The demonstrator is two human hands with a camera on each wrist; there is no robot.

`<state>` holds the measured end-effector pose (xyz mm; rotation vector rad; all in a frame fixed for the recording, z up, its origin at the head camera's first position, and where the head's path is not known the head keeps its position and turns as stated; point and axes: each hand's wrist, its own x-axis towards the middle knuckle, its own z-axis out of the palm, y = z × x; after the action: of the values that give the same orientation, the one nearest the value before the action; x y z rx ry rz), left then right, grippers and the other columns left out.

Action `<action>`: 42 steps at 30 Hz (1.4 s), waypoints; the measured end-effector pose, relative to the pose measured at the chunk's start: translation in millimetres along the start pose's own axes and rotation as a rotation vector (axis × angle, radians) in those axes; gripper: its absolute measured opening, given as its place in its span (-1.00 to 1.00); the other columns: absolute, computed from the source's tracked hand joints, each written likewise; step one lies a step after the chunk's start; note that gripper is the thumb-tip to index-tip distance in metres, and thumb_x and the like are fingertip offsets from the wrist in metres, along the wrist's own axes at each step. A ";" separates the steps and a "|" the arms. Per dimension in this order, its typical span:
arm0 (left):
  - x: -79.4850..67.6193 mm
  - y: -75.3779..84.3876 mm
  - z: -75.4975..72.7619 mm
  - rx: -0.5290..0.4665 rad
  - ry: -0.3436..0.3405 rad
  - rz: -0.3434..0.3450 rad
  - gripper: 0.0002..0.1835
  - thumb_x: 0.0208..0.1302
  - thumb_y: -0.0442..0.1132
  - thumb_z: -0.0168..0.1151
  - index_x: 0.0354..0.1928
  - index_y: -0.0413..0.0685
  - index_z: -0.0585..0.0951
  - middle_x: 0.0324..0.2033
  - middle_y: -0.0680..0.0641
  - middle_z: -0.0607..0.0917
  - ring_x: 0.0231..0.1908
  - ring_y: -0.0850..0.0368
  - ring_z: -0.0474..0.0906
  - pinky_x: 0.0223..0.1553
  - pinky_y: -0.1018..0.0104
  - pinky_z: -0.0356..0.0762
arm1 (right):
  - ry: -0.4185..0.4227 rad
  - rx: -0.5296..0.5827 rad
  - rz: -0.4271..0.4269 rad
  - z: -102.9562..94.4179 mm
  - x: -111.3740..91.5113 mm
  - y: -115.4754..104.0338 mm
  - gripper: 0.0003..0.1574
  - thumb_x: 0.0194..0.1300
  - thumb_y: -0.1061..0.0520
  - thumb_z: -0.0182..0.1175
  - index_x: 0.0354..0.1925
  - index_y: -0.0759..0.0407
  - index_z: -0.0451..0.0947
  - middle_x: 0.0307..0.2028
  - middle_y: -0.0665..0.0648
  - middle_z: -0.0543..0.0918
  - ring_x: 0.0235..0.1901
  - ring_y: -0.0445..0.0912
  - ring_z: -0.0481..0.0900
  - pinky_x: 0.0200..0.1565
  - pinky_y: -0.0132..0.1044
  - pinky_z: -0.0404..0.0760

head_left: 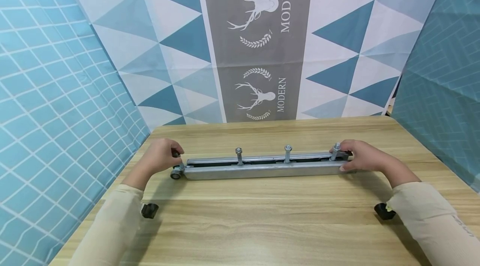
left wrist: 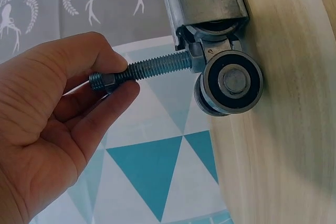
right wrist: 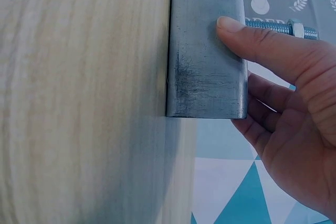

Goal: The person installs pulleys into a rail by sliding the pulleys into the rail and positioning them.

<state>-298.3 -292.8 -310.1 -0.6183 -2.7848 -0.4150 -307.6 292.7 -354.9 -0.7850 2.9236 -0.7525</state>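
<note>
A grey metal rail (head_left: pixel 262 171) with a slot along its top lies across the wooden table. At its left end sits a roller carriage (left wrist: pixel 233 82), its front wheels outside the rail and another rounded part at the rail's mouth. My left hand (head_left: pixel 161 156) pinches the carriage's threaded bolt (left wrist: pixel 160 65) near the nut between thumb and fingers. My right hand (head_left: pixel 366 158) grips the rail's right end, thumb on the near side wall (right wrist: pixel 207 72) and fingers on the other side. Three more bolts rise from the slot: a left one (head_left: pixel 239 157), a middle one (head_left: pixel 288 155) and one beside the right hand (head_left: pixel 335 152).
The wooden table (head_left: pixel 255 224) extends in front of and behind the rail. A patterned cloth (head_left: pixel 258 49) hangs behind it, with blue sheets (head_left: pixel 56 103) on the left and right. Small black pieces (head_left: pixel 150 210) show at both sleeves.
</note>
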 end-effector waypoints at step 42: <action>18.2 31.9 13.6 0.014 -0.019 0.124 -0.88 -0.02 -0.44 0.34 -0.41 -0.12 0.75 -0.51 0.04 0.69 -0.56 0.30 0.49 -0.41 0.22 0.58 | 0.004 -0.016 -0.017 0.6 -0.1 0.8 -0.39 -0.02 0.18 0.51 0.04 0.27 0.61 -0.05 0.21 0.60 0.00 0.19 0.53 -0.04 0.14 0.52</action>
<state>-302.6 -253.9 -310.1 -0.7908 -2.7452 -0.3654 -307.8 293.1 -355.8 -0.8119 2.9337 -0.7334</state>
